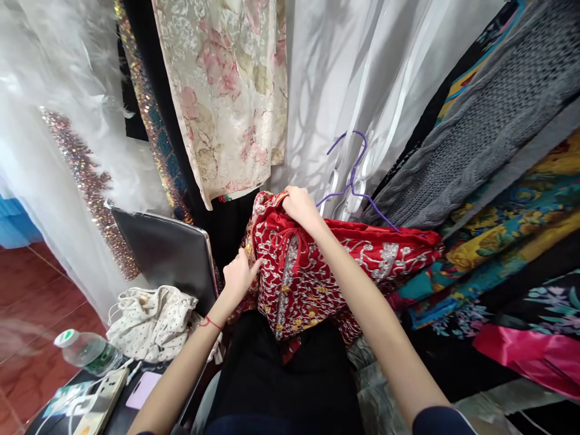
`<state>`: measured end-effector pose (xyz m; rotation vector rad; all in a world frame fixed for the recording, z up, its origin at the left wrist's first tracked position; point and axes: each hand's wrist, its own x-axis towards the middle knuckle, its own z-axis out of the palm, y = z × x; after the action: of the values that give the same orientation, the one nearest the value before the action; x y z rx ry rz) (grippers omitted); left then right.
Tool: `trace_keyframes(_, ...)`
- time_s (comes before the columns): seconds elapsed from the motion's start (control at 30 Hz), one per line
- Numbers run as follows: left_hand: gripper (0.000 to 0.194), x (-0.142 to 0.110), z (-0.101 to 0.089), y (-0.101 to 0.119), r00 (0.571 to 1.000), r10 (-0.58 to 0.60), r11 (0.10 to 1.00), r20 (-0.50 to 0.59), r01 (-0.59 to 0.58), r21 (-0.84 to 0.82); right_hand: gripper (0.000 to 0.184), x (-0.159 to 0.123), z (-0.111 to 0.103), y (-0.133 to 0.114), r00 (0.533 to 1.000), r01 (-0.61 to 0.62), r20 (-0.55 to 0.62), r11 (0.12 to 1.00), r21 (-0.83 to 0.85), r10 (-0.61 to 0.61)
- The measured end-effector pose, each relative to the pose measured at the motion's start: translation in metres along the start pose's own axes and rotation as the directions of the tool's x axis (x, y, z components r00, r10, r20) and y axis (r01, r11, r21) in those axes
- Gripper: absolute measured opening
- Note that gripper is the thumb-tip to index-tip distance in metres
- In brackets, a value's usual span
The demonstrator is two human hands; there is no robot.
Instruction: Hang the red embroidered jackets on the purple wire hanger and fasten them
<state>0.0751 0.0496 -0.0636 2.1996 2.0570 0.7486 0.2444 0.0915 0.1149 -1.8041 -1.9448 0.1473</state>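
Note:
A red embroidered garment with silver and gold patterning and a red tie lies across my lap. Its upper edge runs along a purple wire hanger, whose hook sticks up above the cloth. My right hand is closed on the top edge, left of the hanger's hook. On the garment's left side, my left hand grips the cloth, thumb toward the front. Folds hide the fingertips of both hands and the hanger's lower part.
A floral cream cloth and white curtains hang ahead. Grey knitwear and patterned clothes hang at right. At left are a dark chair back, a dotted cloth, a plastic bottle and a power strip.

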Motion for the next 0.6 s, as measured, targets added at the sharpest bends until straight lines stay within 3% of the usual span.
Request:
trace_keyframes(0.07, 0.032, 0.006, 0.001, -0.007, 0.993, -0.024, 1.000, 0.114, 0.024, 0.005, 0.036, 0.001, -0.005, 0.003, 0.998, -0.018, -0.053, 1.000, 0.005, 0.018)
trace_keyframes(0.1, 0.031, 0.009, -0.002, -0.010, 0.994, -0.016, 1.000, 0.112, 0.016, -0.003, 0.036, 0.001, -0.007, 0.004, 0.997, -0.020, -0.078, 1.000, -0.005, 0.019)
trace_keyframes(0.2, 0.029, 0.013, -0.020, -0.016, 0.999, -0.001, 0.997, -0.052, -0.003, -0.073, 0.038, -0.001, -0.014, 0.006, 0.983, -0.004, -0.183, 0.989, -0.149, -0.024)
trace_keyframes(0.3, 0.034, 0.013, -0.056, -0.009, 0.982, 0.075, 0.961, -0.171, -0.117, -0.252, 0.040, -0.002, -0.021, 0.010, 0.975, -0.001, -0.211, 0.938, -0.346, -0.076)
trace_keyframes(0.4, 0.042, 0.011, -0.099, 0.016, 0.951, 0.298, 0.775, -0.081, -0.291, -0.562, 0.040, -0.001, -0.025, 0.014, 0.982, 0.057, -0.138, 0.893, -0.447, -0.131)
trace_keyframes(0.5, 0.041, 0.012, -0.136, 0.051, 0.886, 0.463, 0.557, 0.009, -0.283, -0.780, 0.037, -0.001, -0.027, 0.019, 0.974, 0.163, -0.067, 0.871, -0.463, -0.217)
trace_keyframes(0.53, 0.040, 0.012, -0.144, 0.062, 0.867, 0.498, 0.537, 0.021, -0.289, -0.793, 0.034, -0.002, -0.027, 0.021, 0.969, 0.189, -0.054, 0.866, -0.463, -0.240)
trace_keyframes(0.6, 0.034, 0.016, -0.153, 0.079, 0.855, 0.519, 0.581, -0.027, -0.376, -0.722, 0.032, -0.005, -0.028, 0.025, 0.959, 0.215, -0.061, 0.850, -0.482, -0.277)
